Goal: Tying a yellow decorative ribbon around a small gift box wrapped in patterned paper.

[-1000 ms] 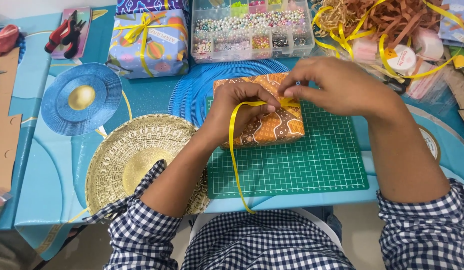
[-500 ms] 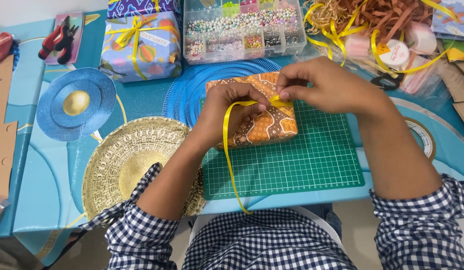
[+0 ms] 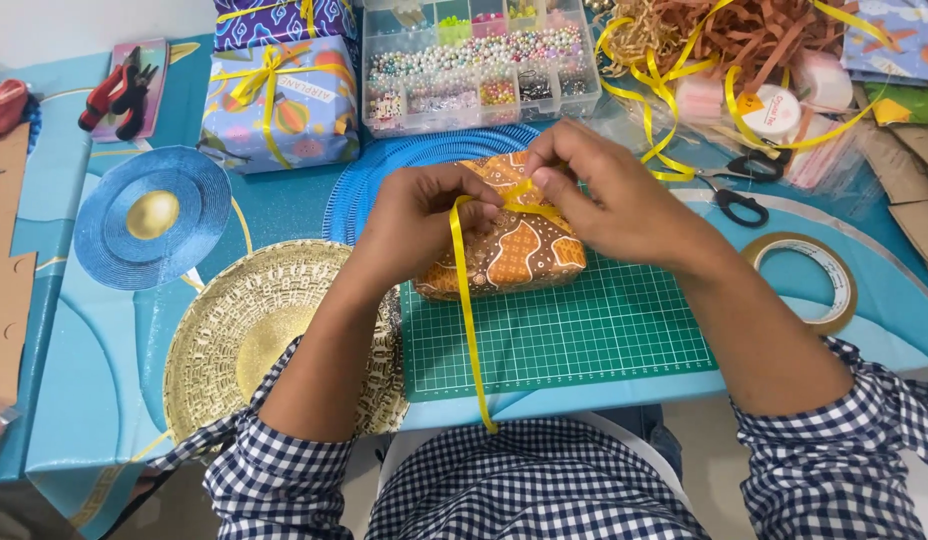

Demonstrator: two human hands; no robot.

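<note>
An orange patterned wrapped gift box (image 3: 519,255) lies on the far edge of a green cutting mat (image 3: 574,335). A yellow ribbon (image 3: 467,310) crosses its top and hangs down toward my lap. My left hand (image 3: 419,225) pinches the ribbon at the box's upper left. My right hand (image 3: 609,200) pinches the ribbon on top of the box, fingertips nearly meeting the left hand's.
A gold woven plate (image 3: 234,330) lies left of the mat, a blue disc (image 3: 149,215) beyond it. At the back stand a wrapped blue gift (image 3: 279,105) and a clear bead organizer (image 3: 479,65). Right: scissors (image 3: 734,195), tape roll (image 3: 809,280), loose ribbon and paper shreds (image 3: 744,40).
Both hands have stayed on the box top, working the yellow ribbon; the fingertips have drawn closer together over the box.
</note>
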